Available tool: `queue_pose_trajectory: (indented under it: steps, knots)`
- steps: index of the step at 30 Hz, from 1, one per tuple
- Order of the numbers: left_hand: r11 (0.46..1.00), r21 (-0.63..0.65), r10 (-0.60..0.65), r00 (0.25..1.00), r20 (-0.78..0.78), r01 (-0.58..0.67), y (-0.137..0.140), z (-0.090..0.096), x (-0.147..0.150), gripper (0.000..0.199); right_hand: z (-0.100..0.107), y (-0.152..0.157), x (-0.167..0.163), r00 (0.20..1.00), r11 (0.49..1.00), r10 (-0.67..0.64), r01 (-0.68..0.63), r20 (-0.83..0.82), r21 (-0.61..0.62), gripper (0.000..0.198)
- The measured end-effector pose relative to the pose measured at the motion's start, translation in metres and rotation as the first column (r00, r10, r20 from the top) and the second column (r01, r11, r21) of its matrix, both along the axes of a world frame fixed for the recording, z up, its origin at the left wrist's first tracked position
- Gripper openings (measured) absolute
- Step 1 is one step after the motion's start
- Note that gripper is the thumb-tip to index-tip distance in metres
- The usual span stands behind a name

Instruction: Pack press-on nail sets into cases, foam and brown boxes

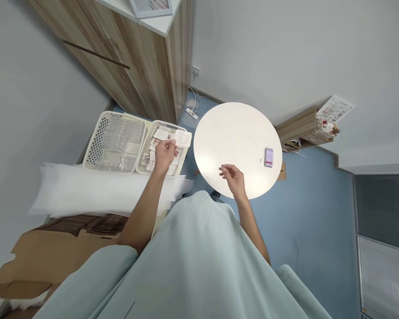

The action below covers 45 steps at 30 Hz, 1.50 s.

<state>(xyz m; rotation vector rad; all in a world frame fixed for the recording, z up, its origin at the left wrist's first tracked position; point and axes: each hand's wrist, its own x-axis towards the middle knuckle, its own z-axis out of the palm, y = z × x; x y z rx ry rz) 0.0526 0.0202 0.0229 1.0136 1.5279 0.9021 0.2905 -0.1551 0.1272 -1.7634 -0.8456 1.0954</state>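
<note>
A power strip (191,114) lies on the blue floor (319,212) beside the wood-grain cabinet (142,62).

The card (183,138) is white with grey print, the table (234,128) white, floor (319,208) blue, cabinet (146,57) brown-streaked.

Left hand (165,155) holds a card (184,138), right hand (234,178) (loosely curled) above the table (232,126).

Cards (161,134) in basket (145,145) left of table (234,133); second basket (94,141) farther left; phone (269,157) on table.
</note>
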Motion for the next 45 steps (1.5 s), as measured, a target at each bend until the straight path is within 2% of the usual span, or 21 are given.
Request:
queue_pose_trajectory:
  steps: [4, 7, 9, 11, 15, 18, 20, 21, 23, 25, 30, 32, 35, 39, 42, 45]
  knots:
    - [0.991, 0.105, -0.093, 0.991, 0.098, 0.083, -0.059, 0.035, 0.054, 0.04, -0.003, 0.025, 0.013, 0.993, 0.991, 0.073, -0.082, 0.089, 0.101, 0.04]
    - [0.974, 0.19, -0.137, 0.99, 0.04, 0.127, -0.099, 0.053, 0.095, 0.042, -0.003, 0.035, 0.025, 0.993, 0.992, 0.054, -0.065, 0.102, 0.112, 0.057]
    - [0.958, 0.23, -0.164, 0.985, -0.052, 0.172, -0.121, 0.06, 0.12, 0.04, -0.004, 0.035, 0.036, 0.995, 0.997, 0.019, -0.027, 0.1, 0.074, 0.066]
    - [0.939, 0.271, -0.18, 0.974, -0.139, 0.212, -0.138, 0.064, 0.142, 0.038, -0.006, 0.031, 0.049, 0.997, 0.999, -0.017, 0.014, 0.08, 0.042, 0.068]
    - [0.925, 0.278, -0.212, 0.959, -0.188, 0.259, -0.158, 0.072, 0.175, 0.038, -0.013, 0.018, 0.082, 0.998, 0.995, -0.031, 0.036, -0.055, 0.089, 0.066]
    - [0.943, 0.205, -0.254, 0.965, -0.058, 0.261, -0.16, 0.081, 0.186, 0.044, -0.015, 0.01, 0.115, 0.972, 0.982, 0.074, -0.033, -0.222, 0.184, 0.073]
    - [0.952, 0.1, -0.3, 0.942, 0.15, 0.288, -0.156, 0.086, 0.189, 0.052, -0.011, 0.006, 0.138, 0.93, 0.963, 0.193, -0.118, -0.312, 0.244, 0.077]
    - [0.943, 0.03, -0.328, 0.906, 0.268, 0.332, -0.153, 0.088, 0.191, 0.057, -0.007, 0.004, 0.149, 0.909, 0.952, 0.244, -0.158, -0.337, 0.264, 0.078]
    - [0.884, -0.089, -0.372, 0.808, 0.457, 0.458, -0.148, 0.092, 0.194, 0.065, 0.0, 0.002, 0.166, 0.883, 0.937, 0.306, -0.213, -0.357, 0.277, 0.084]
    - [0.825, -0.136, -0.406, 0.743, 0.533, 0.548, -0.144, 0.095, 0.2, 0.066, 0.007, 0.0, 0.177, 0.864, 0.931, 0.335, -0.242, -0.377, 0.273, 0.092]
    - [0.805, -0.133, -0.437, 0.73, 0.526, 0.578, -0.144, 0.104, 0.214, 0.056, 0.016, -0.001, 0.184, 0.767, 0.9, 0.419, -0.279, -0.487, 0.334, 0.101]
    - [0.806, -0.127, -0.449, 0.737, 0.505, 0.578, -0.143, 0.107, 0.216, 0.055, 0.018, -0.001, 0.184, 0.755, 0.9, 0.419, -0.274, -0.504, 0.338, 0.102]
    - [0.844, -0.084, -0.449, 0.784, 0.428, 0.53, -0.141, 0.112, 0.213, 0.053, 0.017, -0.002, 0.184, 0.812, 0.928, 0.348, -0.227, -0.468, 0.295, 0.099]
    - [0.912, 0.034, -0.403, 0.876, 0.267, 0.409, -0.138, 0.119, 0.209, 0.051, 0.014, -0.005, 0.179, 0.927, 0.966, 0.184, -0.109, -0.326, 0.236, 0.066]
    - [0.921, 0.089, -0.389, 0.898, 0.206, 0.378, -0.137, 0.124, 0.205, 0.053, 0.016, -0.007, 0.173, 0.96, 0.968, 0.124, -0.062, -0.249, 0.244, 0.058]
    - [0.918, 0.09, -0.397, 0.893, 0.212, 0.387, -0.138, 0.127, 0.201, 0.053, 0.021, -0.007, 0.167, 0.964, 0.964, 0.135, -0.074, -0.23, 0.255, 0.057]
